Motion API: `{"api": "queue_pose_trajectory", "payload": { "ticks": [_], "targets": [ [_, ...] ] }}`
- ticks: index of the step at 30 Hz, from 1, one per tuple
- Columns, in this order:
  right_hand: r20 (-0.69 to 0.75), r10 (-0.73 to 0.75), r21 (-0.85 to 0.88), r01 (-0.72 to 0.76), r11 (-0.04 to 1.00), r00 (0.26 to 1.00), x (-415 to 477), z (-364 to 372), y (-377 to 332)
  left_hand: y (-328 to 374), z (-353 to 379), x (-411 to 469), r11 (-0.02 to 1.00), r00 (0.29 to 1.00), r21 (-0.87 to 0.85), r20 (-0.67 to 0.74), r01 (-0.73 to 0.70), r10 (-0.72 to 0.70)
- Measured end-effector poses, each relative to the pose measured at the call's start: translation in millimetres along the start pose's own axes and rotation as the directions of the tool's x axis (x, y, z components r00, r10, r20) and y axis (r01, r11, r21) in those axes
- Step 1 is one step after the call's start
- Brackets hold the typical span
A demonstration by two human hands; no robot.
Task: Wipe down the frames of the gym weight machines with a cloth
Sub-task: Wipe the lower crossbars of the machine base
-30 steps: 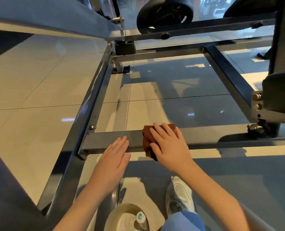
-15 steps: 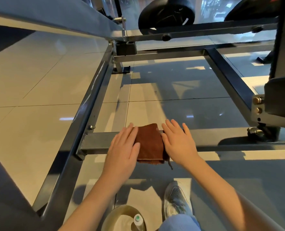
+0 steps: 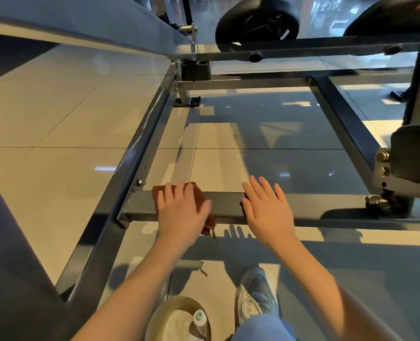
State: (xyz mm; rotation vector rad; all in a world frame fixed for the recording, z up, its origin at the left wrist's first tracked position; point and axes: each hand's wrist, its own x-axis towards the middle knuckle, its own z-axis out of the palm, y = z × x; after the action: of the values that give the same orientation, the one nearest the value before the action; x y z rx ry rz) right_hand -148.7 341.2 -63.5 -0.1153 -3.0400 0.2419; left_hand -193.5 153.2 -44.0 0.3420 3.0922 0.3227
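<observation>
Here, cloth (image 3: 200, 196) flat on the machine's low crossbar (image 3: 226, 205).
Left hand (image 3: 183, 212) presses the cloth, fingers straight; right hand (image 3: 268, 212) rests spread on the bar. Soft and light, it is probably best pinned under the palm.

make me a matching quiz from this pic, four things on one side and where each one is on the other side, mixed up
Things
1. cloth
2. right hand
3. bottle
4. shoe

Places
A. in the bowl at the bottom edge
B. on the floor tiles, right of the bowl
C. under the left hand on the crossbar
D. flat over the crossbar, right of the cloth, holding nothing

Pairs: 1-C, 2-D, 3-A, 4-B
</observation>
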Motion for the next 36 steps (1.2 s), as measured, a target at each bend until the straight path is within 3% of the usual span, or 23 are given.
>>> {"api": "queue_pose_trajectory", "payload": {
  "ticks": [4, 7, 11, 18, 23, 26, 31, 36],
  "targets": [
    [-0.010, 0.001, -0.002, -0.001, 1.000, 1.000, -1, 1, 1, -1, 3, -2, 0.997, 0.998, 0.056, -0.013, -0.061, 0.062],
    [-0.018, -0.005, -0.002, 0.005, 1.000, 1.000, 0, 1, 1, -39, -5, -1, 0.970, 0.987, 0.205, -0.062, -0.130, 0.146],
    [-0.032, 0.020, -0.005, -0.020, 1.000, 0.999, 0, 3, -1, -51, -5, 2, 0.996, 0.994, 0.084, -0.108, 0.007, 0.002],
    [-0.078, 0.030, -0.023, -0.032, 0.999, 0.997, 0, 8, 0, -41, -1, -8, 0.969, 0.970, -0.052, -0.020, -0.242, 0.241],
    [-0.092, 0.030, -0.025, -0.032, 0.999, 0.995, 0, 10, 0, -86, -12, 12, 0.996, 0.996, -0.033, -0.026, -0.083, 0.082],
    [-0.101, 0.038, -0.006, -0.039, 0.999, 0.994, 1, 10, -1, -74, -4, 1, 0.992, 0.988, -0.009, -0.088, -0.124, 0.123],
    [-0.100, 0.044, 0.022, -0.042, 0.999, 0.994, 2, 10, 1, -61, -3, -12, 0.967, 0.967, -0.028, -0.015, -0.253, 0.253],
    [-0.083, 0.047, 0.032, -0.044, 0.998, 0.995, 1, 11, 0, -72, -17, 25, 0.988, 0.987, 0.061, 0.084, -0.143, 0.138]
  ]
}}
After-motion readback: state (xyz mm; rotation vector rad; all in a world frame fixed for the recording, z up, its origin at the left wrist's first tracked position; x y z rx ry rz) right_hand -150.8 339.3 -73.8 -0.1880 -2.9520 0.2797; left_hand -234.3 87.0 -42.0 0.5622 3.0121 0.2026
